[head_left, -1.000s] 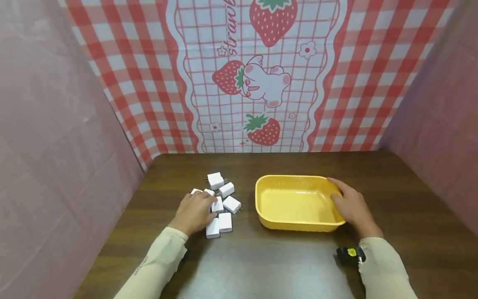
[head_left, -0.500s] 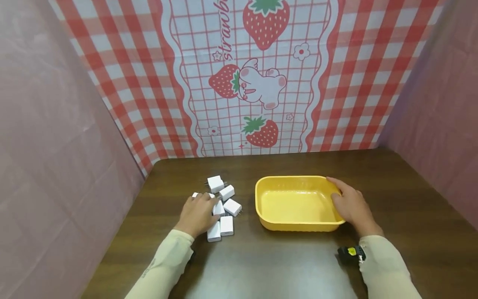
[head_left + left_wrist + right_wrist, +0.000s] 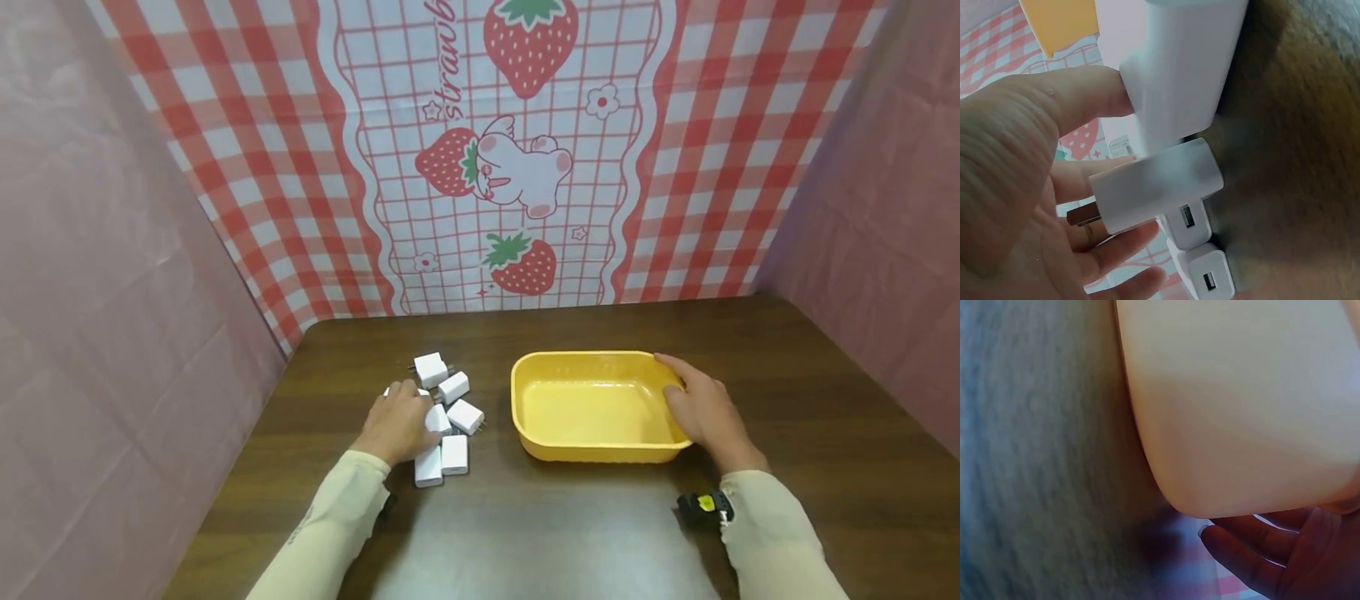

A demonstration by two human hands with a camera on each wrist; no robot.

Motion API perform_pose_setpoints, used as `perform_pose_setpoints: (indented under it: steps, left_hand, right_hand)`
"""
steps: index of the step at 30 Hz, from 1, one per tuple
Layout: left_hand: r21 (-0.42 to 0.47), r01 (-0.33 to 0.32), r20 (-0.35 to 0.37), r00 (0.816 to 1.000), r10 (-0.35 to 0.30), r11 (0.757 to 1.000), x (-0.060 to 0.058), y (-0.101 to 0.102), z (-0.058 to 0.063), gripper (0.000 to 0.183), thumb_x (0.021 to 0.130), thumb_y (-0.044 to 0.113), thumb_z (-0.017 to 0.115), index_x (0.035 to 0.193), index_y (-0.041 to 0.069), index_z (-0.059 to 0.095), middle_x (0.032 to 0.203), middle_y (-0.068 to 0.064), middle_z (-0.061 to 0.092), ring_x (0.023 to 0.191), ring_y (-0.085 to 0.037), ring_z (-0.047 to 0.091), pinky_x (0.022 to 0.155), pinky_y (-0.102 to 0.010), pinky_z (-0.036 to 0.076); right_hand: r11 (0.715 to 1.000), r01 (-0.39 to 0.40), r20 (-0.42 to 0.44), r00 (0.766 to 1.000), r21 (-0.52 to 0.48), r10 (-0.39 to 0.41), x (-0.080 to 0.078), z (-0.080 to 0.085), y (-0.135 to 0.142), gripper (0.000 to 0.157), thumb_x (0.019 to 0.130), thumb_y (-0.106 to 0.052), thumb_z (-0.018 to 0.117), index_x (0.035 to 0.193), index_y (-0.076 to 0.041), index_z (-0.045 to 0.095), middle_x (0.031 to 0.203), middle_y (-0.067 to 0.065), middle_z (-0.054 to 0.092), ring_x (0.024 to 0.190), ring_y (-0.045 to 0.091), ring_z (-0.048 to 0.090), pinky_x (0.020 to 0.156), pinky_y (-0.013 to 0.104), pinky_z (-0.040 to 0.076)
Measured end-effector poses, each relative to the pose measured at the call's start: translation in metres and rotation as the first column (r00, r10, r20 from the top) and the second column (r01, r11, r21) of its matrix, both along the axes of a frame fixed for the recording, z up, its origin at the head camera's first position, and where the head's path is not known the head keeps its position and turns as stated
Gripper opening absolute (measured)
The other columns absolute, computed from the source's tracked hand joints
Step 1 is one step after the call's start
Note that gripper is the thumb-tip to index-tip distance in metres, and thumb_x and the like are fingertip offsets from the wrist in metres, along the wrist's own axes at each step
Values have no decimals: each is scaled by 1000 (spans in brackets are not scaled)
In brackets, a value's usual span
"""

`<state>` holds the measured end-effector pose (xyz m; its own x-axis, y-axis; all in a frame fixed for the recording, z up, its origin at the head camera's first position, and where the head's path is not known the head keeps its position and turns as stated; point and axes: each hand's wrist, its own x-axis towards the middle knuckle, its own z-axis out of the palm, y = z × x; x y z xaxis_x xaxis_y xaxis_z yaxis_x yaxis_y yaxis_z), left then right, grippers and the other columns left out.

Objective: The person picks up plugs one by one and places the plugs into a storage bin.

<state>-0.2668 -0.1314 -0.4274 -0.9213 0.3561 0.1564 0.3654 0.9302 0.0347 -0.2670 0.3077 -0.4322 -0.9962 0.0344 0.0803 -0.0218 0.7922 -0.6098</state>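
My left hand (image 3: 396, 425) lies over the left side of a loose group of white plug chargers (image 3: 454, 455) on the table. The left wrist view shows its thumb touching a big, near charger (image 3: 1175, 81). Its other fingers reach in loosely behind a charger with metal prongs (image 3: 1160, 184), the prongs facing the palm. Part of the group is hidden under this hand in the head view. With the thumb inside and the other fingers outside, my right hand (image 3: 708, 417) grips the right end of a yellow plastic basin (image 3: 600, 454), which has nothing in it.
Two more chargers with USB ports (image 3: 1210, 280) sit beyond the pronged one in the left wrist view. The brown wooden table (image 3: 555, 533) ends at a checked strawberry cloth (image 3: 525, 192) behind, with pink cloth (image 3: 135, 275) on both sides.
The head view has tilted and shifted slightly. My left hand has moved a little to the right over the chargers, then stayed almost still. The right hand keeps its grip on the basin.
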Motion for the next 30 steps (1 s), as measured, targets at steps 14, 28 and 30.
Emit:
perform_pose_setpoints:
  steps: [14,28,30]
  left_hand:
    - [70,-18,-53,998,22,997,3,-4,6,47,79,39,77,112,6,71,97,-8,64,89,-26,58,78,-45,48]
    - [190,22,-269,963,31,982,4,11,11,51,82,46,73,113,6,68,103,-9,67,94,-27,62,77,-43,48]
    - [199,34,-290,957,26,979,3,15,11,51,82,46,73,113,6,68,104,-9,68,94,-28,62,78,-43,48]
  right_hand:
    - [1000,-3,-13,1000,-4,3,-1,0,-1,53,100,-16,42,153,-12,40,144,31,45,97,38,52,78,48,43]
    - [999,-2,12,1000,-50,3,-3,-3,0,55,100,-15,41,154,-12,38,147,30,41,103,40,51,86,57,45]
    - [999,-1,2,1000,-49,1,-2,-3,1,54,99,-15,41,154,-12,40,147,30,43,102,39,51,85,54,44]
